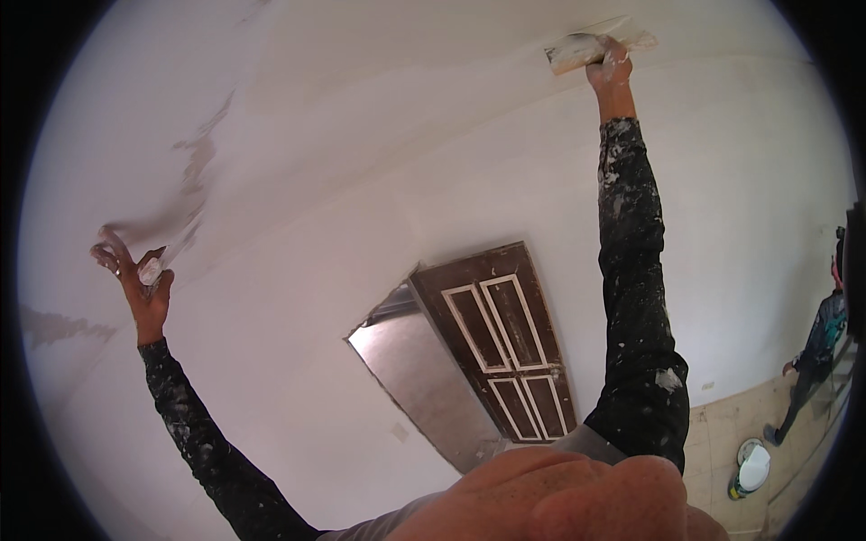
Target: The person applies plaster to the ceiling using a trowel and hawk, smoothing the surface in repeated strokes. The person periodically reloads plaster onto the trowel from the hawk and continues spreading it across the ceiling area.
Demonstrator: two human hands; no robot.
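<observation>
Both my arms are raised, in dark sleeves spattered white. At the upper right, my right hand grips a wide flat plastering trowel smeared with white compound, held up at the pale ceiling. On the left, my left hand holds a small scraper with a white-caked handle between thumb and fingers; some of its fingers are extended upward, close to the pale surface. Grey uneven patches show on that surface above and to the right of this hand.
A brown panelled door stands open beside a doorway in the white wall. At the far right a co-worker in dark clothes stands on the tiled floor by a metal ladder, near a white bucket.
</observation>
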